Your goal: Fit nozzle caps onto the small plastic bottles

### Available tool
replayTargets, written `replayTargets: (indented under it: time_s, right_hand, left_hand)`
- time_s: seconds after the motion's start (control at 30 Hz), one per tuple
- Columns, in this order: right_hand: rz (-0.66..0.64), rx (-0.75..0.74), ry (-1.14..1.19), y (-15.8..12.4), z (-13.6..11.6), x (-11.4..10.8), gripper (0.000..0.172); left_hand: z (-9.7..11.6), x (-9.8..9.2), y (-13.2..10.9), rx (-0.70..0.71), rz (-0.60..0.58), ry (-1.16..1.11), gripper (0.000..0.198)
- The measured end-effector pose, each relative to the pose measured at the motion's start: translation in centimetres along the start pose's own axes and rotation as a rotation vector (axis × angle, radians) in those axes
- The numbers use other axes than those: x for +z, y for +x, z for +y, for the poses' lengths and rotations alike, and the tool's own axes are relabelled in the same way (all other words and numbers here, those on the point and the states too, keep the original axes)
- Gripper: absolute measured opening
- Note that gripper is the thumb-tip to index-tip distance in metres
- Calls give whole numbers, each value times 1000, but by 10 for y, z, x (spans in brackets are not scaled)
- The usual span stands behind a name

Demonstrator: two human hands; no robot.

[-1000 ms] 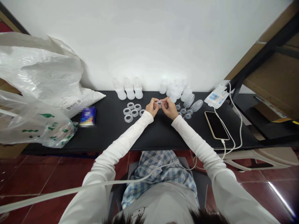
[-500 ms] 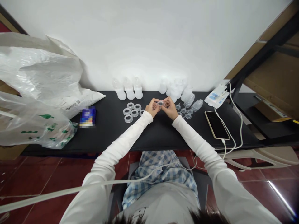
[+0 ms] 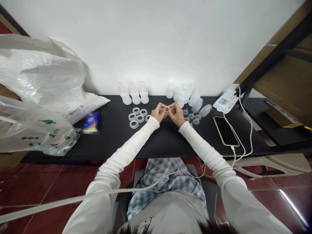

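A translucent ring (image 3: 167,108) is pinched between both hands above the black table. My left hand (image 3: 159,112) grips its left side, and my right hand (image 3: 176,113) grips its right side. The fingers partly cover the ring. Several similar rings (image 3: 140,118) lie just left of my left hand. To the right of my right hand are several small clear nipple-shaped parts (image 3: 191,115) and two clear domed caps (image 3: 206,110). Behind the hands stand several white bottles (image 3: 180,94); three bottles with clear caps (image 3: 134,96) stand farther left.
Large plastic bags (image 3: 39,84) cover the table's left end, beside a blurred blue packet (image 3: 91,122). On the right are a phone (image 3: 226,131) with a white cable and a white power strip (image 3: 226,100). Another cable crosses over my lap.
The ring between my fingers has tilted, and its opening shows less. Both hands have otherwise stayed in nearly the same place.
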State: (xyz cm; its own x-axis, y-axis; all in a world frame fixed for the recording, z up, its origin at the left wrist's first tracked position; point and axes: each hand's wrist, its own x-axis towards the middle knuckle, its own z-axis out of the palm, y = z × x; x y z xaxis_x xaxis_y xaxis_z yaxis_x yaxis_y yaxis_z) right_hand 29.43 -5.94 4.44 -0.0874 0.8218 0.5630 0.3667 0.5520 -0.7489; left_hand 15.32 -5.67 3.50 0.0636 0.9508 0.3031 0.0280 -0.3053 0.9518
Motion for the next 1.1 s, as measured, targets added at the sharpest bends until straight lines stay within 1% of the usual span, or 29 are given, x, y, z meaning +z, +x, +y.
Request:
replayTargets:
  time_s: [0.1,0.17,0.27,0.3,0.37,0.43,0.5,0.57,0.63,0.67,0.7,0.73,0.83,0.9,1.0,1.1]
  right_hand:
    - [-22,-24,-12,1,2,-2,34]
    - [-69,-27,57,2,4,-6,41]
    - [-115,62,250,7,8,-12,59]
    - [-127,105,297,9,9,-15,60]
    - [-150,161,329,12,8,-21,56]
    - [-136,163,313,13,5,-31,48]
    - [-62,146,290,12,-1,-44,41]
    - [31,136,255,8,-6,-58,37]
    - [99,132,218,1,-11,-73,34]
    - [120,130,203,-4,-13,-80,32]
    - [131,126,192,-8,-15,-87,31]
    - [138,122,182,-12,-17,-93,29]
    - [146,116,144,-24,-23,-108,27]
    - [148,123,127,-29,-26,-116,27]
    - [152,130,123,-32,-28,-124,29]
    - [153,107,84,-28,-27,-126,29]
  left_hand:
    - [-3,-1,1,10,11,-3,28]
    - [-5,-3,4,36,-4,-34,31]
    - [-3,-4,8,141,-29,-76,33]
    - [-1,-3,9,176,-34,-77,32]
    - [3,1,10,206,-46,-82,31]
    - [6,10,13,153,-69,-127,42]
    - [8,20,22,42,-57,-167,50]
    - [10,31,39,-72,33,-105,49]
    - [11,40,64,-153,181,58,49]
    - [12,45,79,-189,257,148,53]
    - [12,49,93,-208,308,212,58]
    - [11,52,107,-220,322,261,63]
    - [5,61,138,-259,250,354,67]
    - [0,65,148,-257,204,401,64]
    - [-5,66,151,-240,191,468,54]
    - [-2,60,144,-237,205,532,48]
